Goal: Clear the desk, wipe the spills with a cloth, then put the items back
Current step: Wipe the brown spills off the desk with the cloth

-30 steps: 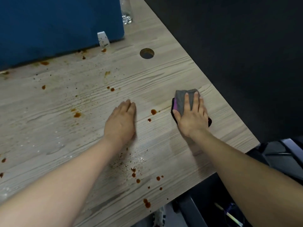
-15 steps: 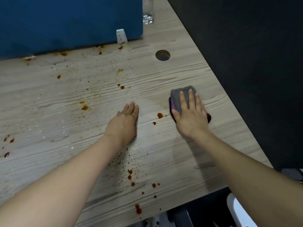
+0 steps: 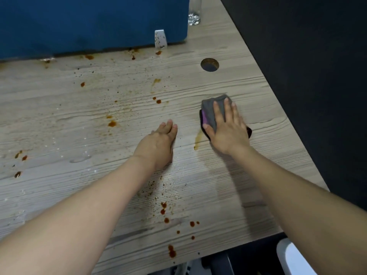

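A folded grey cloth point(image 3: 210, 111) with a purple edge lies on the light wooden desk point(image 3: 79, 120). My right hand point(image 3: 228, 128) presses flat on the cloth with straight fingers. Just left of the cloth runs a smeared brown streak point(image 3: 197, 139). My left hand point(image 3: 158, 143) rests flat on the desk, palm down, a little left of that streak. Brown spill drops point(image 3: 112, 123) dot the desk: several near the front edge point(image 3: 171, 253), several at the far left point(image 3: 19, 155), and more along the back.
A blue partition point(image 3: 89, 22) stands along the back of the desk, with a white bracket point(image 3: 159, 39) at its foot. A clear glass point(image 3: 194, 11) stands at the back right. A round cable hole point(image 3: 209, 64) is cut into the desk. The desk's right edge runs diagonally.
My right hand has slid the cloth leftwards over the drops beside it, leaving a smeared streak. The left hand has stayed in place. The camera view has shifted slightly.
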### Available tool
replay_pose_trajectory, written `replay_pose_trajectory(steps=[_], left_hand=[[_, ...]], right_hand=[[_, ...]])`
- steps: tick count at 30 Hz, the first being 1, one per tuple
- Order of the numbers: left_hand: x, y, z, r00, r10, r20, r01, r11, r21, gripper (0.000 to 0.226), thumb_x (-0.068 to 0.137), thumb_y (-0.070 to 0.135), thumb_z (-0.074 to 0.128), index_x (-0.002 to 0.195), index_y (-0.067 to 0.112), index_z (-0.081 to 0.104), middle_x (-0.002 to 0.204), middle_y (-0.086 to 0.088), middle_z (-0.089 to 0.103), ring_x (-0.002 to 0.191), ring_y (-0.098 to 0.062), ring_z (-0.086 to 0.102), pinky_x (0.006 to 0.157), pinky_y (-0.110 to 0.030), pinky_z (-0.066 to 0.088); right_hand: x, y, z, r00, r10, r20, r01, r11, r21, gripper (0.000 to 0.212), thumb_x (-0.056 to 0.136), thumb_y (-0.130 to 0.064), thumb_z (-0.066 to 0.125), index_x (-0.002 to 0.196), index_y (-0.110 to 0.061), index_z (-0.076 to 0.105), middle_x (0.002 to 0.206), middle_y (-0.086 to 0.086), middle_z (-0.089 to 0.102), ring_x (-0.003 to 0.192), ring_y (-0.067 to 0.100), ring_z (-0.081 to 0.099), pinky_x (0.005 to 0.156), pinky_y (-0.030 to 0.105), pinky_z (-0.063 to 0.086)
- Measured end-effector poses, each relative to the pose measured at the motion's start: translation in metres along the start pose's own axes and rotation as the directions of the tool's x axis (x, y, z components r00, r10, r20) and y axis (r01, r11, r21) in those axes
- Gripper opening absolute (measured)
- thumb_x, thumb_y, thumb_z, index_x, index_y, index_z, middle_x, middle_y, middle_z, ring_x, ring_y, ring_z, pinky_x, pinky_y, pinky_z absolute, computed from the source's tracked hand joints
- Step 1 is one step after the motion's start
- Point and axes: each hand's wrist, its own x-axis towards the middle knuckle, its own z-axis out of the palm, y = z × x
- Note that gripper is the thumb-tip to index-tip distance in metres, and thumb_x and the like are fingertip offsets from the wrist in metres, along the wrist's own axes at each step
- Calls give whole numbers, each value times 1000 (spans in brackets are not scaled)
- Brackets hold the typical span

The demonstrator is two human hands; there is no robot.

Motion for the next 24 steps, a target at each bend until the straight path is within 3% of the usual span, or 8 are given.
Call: replay_pose_trajectory(steps=[7,15,20,24], left_hand=[[0,-1,-2,1000,3,-4,-3,1000,-3,60,100,17,33,152,17,3,160,-1,-4,147,-15,4,114,-29,18],[0,-5,-3,1000,24,4,-24,1000,-19,60,100,16,31,153,16,3,160,-1,-4,147,-15,5,115,-28,16],[0,-4,-2,999,33,1,-33,999,-12,61,99,14,33,152,15,3,160,-2,-4,147,-16,5,114,-28,18],[0,-5,-3,999,37,3,-37,999,-2,63,99,12,33,152,15,1,160,-2,-6,147,-15,4,114,-27,17]], right_hand=[[-45,-28,17,982,-187,24,188,982,-27,74,94,-63,20,145,-31,-22,154,2,-28,142,18,-25,115,34,-11],[13,-29,2,999,-36,-9,37,999,26,62,99,-48,21,150,-29,-8,157,2,-20,144,20,-18,117,37,-5],[-34,-41,16,988,-153,-32,153,988,4,59,101,-41,21,149,-31,-13,157,1,-22,144,19,-19,116,35,-8],[-22,-35,12,984,-175,-21,174,984,-38,59,101,-42,20,150,-30,-11,157,2,-21,145,19,-17,117,34,-5]])
